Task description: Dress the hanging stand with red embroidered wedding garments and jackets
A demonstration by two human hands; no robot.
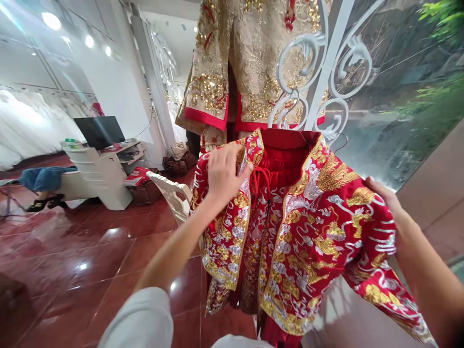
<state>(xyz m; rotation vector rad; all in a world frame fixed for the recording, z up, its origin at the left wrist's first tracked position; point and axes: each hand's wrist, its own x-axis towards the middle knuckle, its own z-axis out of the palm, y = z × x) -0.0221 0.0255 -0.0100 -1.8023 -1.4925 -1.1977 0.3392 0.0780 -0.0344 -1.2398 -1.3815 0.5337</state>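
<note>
A red jacket (pixel 326 232), thick with gold and silver embroidery, hangs in front of me with its front parted. Between its front panels shows a red embroidered skirt (pixel 255 227) with a tied red cord at the waist. My left hand (pixel 224 169) lies on the jacket's shoulder beside the collar, fingers stretched out and thumb toward the collar edge. At the opposite shoulder, my right hand (pixel 387 195) touches the outer side of the sleeve; most of its fingers are hidden behind the cloth. A metal hanger hook (pixel 292 104) rises above the collar.
White scrolled ironwork (pixel 319 82) stands by the window behind the jacket. Gold-beige garments (pixel 253 63) with red hems hang above. A white chair (pixel 172 193) is close on the left; farther off are a counter (pixel 97 174) with a monitor (pixel 99 131) and a seated person's legs (pixel 43 181).
</note>
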